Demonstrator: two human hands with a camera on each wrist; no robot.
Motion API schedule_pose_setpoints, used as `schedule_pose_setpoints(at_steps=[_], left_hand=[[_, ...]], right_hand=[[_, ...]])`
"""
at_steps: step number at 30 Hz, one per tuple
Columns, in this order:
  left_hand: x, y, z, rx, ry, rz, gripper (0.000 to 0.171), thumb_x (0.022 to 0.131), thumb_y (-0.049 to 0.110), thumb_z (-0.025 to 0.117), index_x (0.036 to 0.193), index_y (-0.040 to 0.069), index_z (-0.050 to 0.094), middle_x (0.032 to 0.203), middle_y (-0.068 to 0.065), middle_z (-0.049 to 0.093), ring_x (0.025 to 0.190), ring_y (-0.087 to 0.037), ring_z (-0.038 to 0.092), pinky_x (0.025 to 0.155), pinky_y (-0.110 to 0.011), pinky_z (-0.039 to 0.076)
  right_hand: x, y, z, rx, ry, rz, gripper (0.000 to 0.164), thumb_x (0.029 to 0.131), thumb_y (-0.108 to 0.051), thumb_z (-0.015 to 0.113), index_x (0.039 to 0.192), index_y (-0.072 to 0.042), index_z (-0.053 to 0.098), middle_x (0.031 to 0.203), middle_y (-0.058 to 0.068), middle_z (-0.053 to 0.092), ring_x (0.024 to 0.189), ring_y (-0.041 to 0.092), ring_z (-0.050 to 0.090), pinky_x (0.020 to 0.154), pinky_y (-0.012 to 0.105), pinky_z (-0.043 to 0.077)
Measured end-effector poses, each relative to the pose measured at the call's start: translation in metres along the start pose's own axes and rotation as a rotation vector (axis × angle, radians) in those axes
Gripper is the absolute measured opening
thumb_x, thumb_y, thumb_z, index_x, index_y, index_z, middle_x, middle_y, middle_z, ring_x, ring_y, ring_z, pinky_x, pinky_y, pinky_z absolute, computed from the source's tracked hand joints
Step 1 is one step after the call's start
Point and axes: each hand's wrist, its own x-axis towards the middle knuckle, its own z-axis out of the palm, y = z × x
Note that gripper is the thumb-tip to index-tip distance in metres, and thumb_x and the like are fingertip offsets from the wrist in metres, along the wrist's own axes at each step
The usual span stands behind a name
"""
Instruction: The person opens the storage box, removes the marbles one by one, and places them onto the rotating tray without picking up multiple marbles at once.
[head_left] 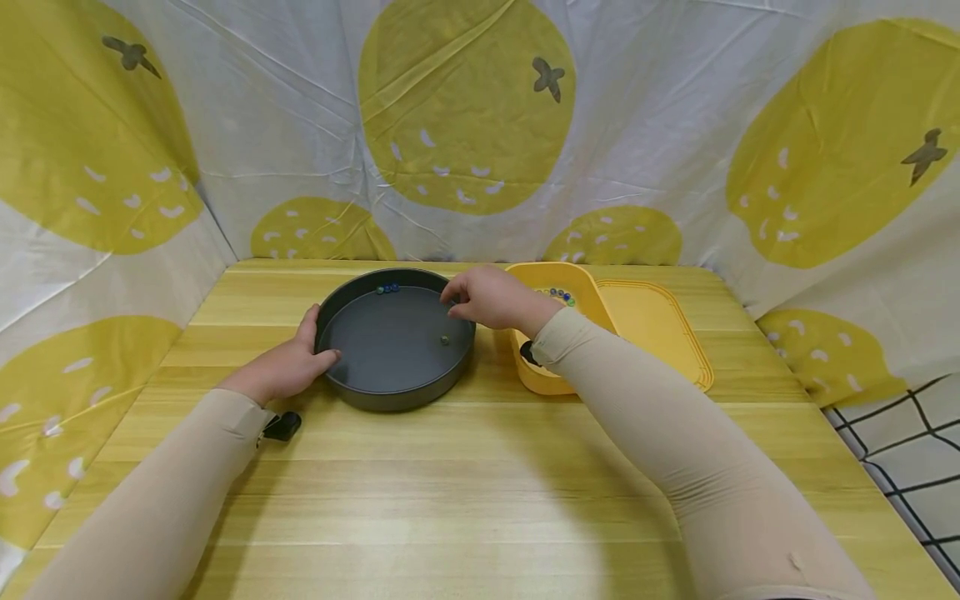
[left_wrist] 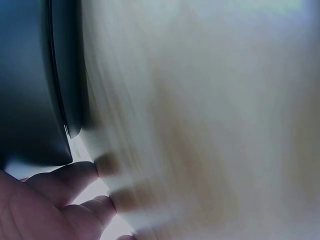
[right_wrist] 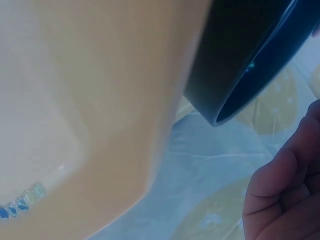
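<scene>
A round dark grey pan [head_left: 390,400] stands on the table. My left hand [head_left: 285,362] holds its left side, thumb over the rim, while the other fingers lie low along the outer wall in the left wrist view. Over the pan's right rim hovers my right hand [head_left: 491,298], its fingers loosely bent and thumb apart, with nothing visible between them. Below it a single greenish marble [head_left: 445,340] lies on the pan floor. A few blue and green marbles [head_left: 387,288] sit together at the far wall. Under the right wrist is a yellow box [head_left: 543,383] containing several marbles [head_left: 558,294].
A flat yellow lid [head_left: 652,325] lies to the right of the box, partly behind it. The wooden table [head_left: 420,500] extends toward me. A white cloth with yellow fruit prints [head_left: 465,100] hangs behind and at the sides. A black grid pattern [head_left: 907,442] shows at the right.
</scene>
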Motion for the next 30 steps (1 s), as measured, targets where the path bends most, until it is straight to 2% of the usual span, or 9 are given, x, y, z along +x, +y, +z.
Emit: schedule_pose_setpoints(at_steps=[8, 14, 16, 24, 30], left_hand=[[0.000, 0.002, 0.000, -0.004, -0.007, -0.007, 0.099, 0.110, 0.040, 0.045, 0.161, 0.006, -0.032, 0.171, -0.036, -0.007, 0.157, -0.057, 0.013, 0.125, -0.069, 0.017], [0.000, 0.001, -0.001, -0.006, -0.008, -0.010, 0.099, 0.110, 0.041, 0.046, 0.161, 0.007, -0.033, 0.171, -0.035, -0.009, 0.157, -0.057, 0.013, 0.125, -0.070, 0.017], [0.000, 0.001, -0.001, -0.006, -0.007, -0.008, 0.100, 0.110, 0.041, 0.046, 0.161, 0.007, -0.033, 0.171, -0.035, -0.008, 0.156, -0.058, 0.013, 0.125, -0.070, 0.018], [0.001, 0.001, -0.001, -0.001, -0.002, -0.007, 0.099, 0.110, 0.041, 0.046, 0.161, 0.006, -0.032, 0.171, -0.036, -0.008, 0.156, -0.058, 0.014, 0.125, -0.069, 0.018], [0.001, 0.001, 0.000, -0.004, -0.004, -0.007, 0.099, 0.110, 0.041, 0.046, 0.161, 0.006, -0.032, 0.171, -0.036, -0.007, 0.156, -0.057, 0.014, 0.126, -0.069, 0.017]], right_hand=[[-0.002, 0.008, -0.003, 0.022, 0.013, 0.028, 0.030, 0.103, -0.022, 0.070, 0.130, -0.011, 0.075, 0.113, 0.006, 0.078, 0.100, 0.022, 0.070, 0.091, 0.038, 0.057], [-0.005, 0.026, -0.010, 0.093, 0.069, 0.111, 0.034, 0.102, -0.021, 0.070, 0.134, -0.009, 0.072, 0.103, 0.009, 0.075, 0.086, 0.023, 0.065, 0.082, 0.038, 0.054], [-0.007, 0.034, -0.014, 0.097, 0.090, 0.141, 0.035, 0.102, -0.021, 0.070, 0.135, -0.009, 0.071, 0.103, 0.010, 0.073, 0.087, 0.023, 0.065, 0.081, 0.039, 0.054], [-0.019, 0.065, -0.024, 0.114, 0.120, 0.282, 0.038, 0.104, -0.023, 0.067, 0.139, -0.009, 0.068, 0.126, 0.014, 0.071, 0.110, 0.030, 0.066, 0.094, 0.046, 0.054], [-0.025, 0.086, -0.021, 0.129, 0.132, 0.337, 0.038, 0.104, -0.021, 0.067, 0.139, -0.006, 0.068, 0.127, 0.016, 0.070, 0.104, 0.030, 0.068, 0.091, 0.046, 0.055]])
